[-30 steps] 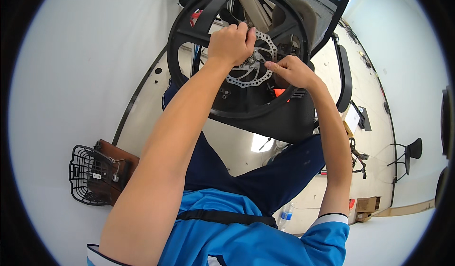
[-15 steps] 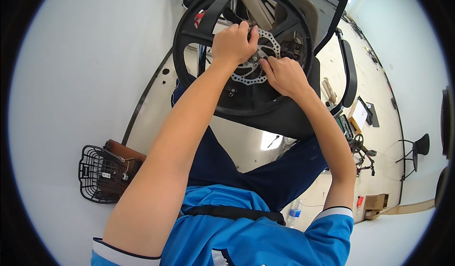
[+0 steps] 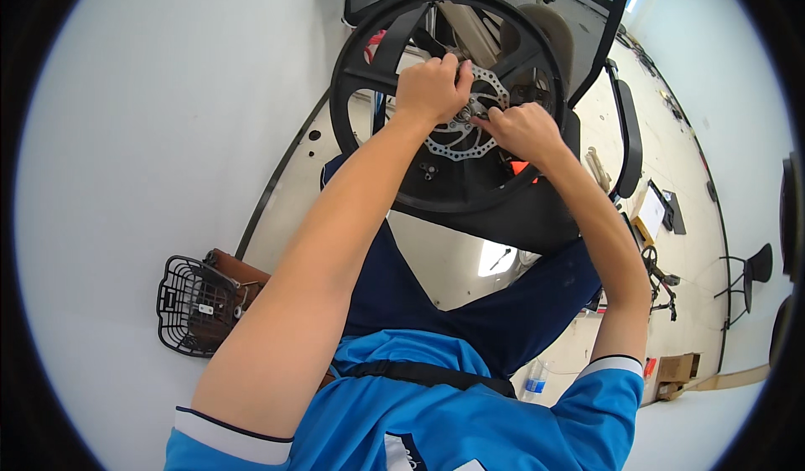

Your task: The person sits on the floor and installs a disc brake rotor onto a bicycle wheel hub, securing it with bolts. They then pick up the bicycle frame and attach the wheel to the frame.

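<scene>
A black bicycle wheel (image 3: 344, 123) with broad spokes rests on a black chair seat (image 3: 528, 223) in front of me. On its middle sits a silver brake disc (image 3: 465, 150) with holes around the edge. My left hand (image 3: 433, 91) is closed over the disc's upper left part; what lies inside its fingers is hidden. From the right, my right hand (image 3: 527, 133) reaches to the hub axle (image 3: 467, 114), thumb and fingers pinched together at it. Whatever they hold there is too small to make out. A small metal part (image 3: 428, 171) shows below the disc.
A black chair armrest (image 3: 627, 140) rises on the right. A bicycle basket (image 3: 189, 307) stands at the lower left. On the floor to the right are an open box (image 3: 650, 213), bicycle parts (image 3: 661, 278), a water bottle (image 3: 534, 380) and a cardboard box (image 3: 675, 369).
The whole view has shifted, so everything sits further right and lower. Both hands stay at the disc and hub. An orange-red patch now shows beneath the wheel by my right wrist.
</scene>
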The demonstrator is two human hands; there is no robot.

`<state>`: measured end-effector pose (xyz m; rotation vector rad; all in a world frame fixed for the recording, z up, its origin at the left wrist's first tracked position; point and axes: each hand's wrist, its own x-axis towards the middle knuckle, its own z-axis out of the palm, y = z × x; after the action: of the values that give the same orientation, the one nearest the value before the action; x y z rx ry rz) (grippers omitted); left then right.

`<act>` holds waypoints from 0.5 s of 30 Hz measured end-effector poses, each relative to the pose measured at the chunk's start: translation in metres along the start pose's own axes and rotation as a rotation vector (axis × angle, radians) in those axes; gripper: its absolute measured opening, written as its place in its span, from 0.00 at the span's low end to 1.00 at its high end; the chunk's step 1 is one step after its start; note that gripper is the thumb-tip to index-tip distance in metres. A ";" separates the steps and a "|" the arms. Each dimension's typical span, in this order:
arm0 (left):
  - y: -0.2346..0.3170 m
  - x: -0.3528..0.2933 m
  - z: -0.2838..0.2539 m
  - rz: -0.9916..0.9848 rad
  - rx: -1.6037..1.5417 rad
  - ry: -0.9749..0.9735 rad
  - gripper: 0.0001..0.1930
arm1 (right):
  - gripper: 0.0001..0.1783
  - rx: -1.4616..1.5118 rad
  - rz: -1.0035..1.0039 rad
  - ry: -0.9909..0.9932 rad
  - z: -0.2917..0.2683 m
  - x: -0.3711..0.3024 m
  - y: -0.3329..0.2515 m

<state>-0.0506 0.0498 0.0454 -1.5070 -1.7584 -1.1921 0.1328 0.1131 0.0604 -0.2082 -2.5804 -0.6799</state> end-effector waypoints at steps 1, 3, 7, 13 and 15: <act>-0.001 0.001 0.000 0.001 -0.002 0.002 0.18 | 0.29 -0.029 -0.079 -0.003 -0.003 0.005 0.008; -0.002 0.001 -0.001 0.004 -0.001 -0.006 0.17 | 0.30 -0.097 -0.222 -0.006 -0.010 0.016 0.020; -0.002 0.000 0.001 0.021 -0.003 0.031 0.17 | 0.30 -0.104 -0.370 -0.065 -0.014 0.031 0.035; 0.003 -0.003 0.004 -0.005 -0.026 0.031 0.17 | 0.23 0.092 -0.372 0.057 -0.020 0.027 0.036; 0.001 -0.003 0.002 -0.009 -0.024 0.046 0.17 | 0.20 0.210 -0.278 0.116 -0.030 0.027 0.028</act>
<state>-0.0485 0.0496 0.0422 -1.4744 -1.7287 -1.2467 0.1276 0.1229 0.1084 0.2538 -2.5679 -0.4923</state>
